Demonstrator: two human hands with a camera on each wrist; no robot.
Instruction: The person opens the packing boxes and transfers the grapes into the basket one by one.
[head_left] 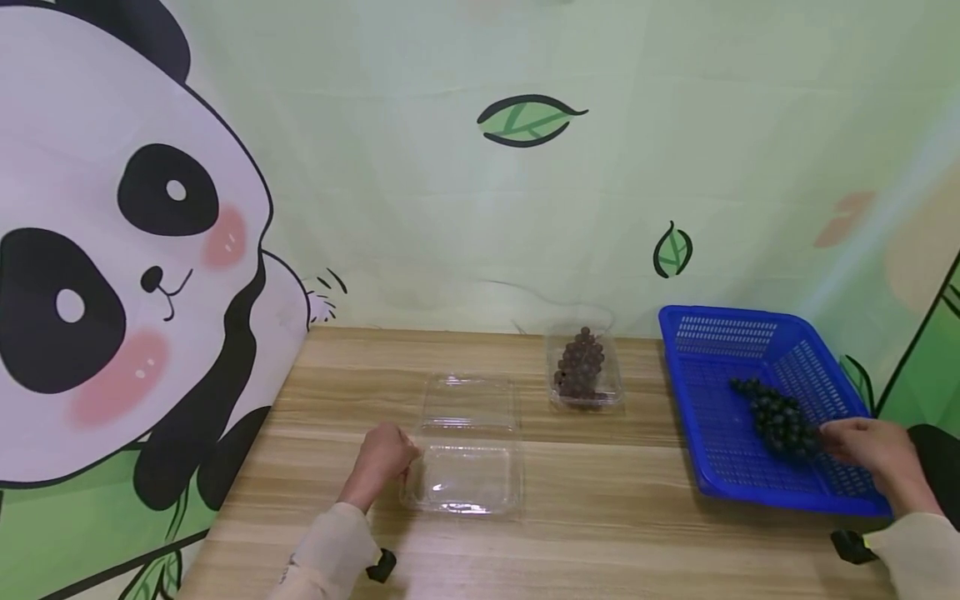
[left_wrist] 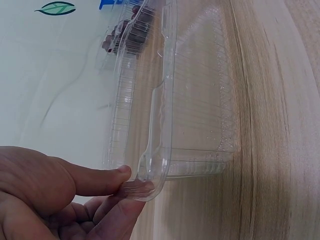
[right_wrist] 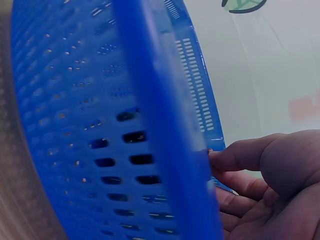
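Observation:
My left hand (head_left: 384,460) pinches the edge of a clear plastic clamshell box (head_left: 465,479) between thumb and fingers. In the left wrist view the thumb lies on the rim corner of the clear box (left_wrist: 165,165), which stands open with its lid folded back. Over on the right, my right hand (head_left: 870,450) reaches inside a blue basket (head_left: 693,433) and pinches the end of a bunch of dark grapes (head_left: 780,421). From the right wrist, the blue basket (right_wrist: 165,125) wall hides the bunch; thumb and fingertips meet behind its rim.
A second clear box (head_left: 611,392) with a bunch of reddish-purple grapes (head_left: 581,365) stands at the back of the wooden table (head_left: 600,533). Behind the table hangs a pale green backdrop (head_left: 420,183) printed with a panda and leaves.

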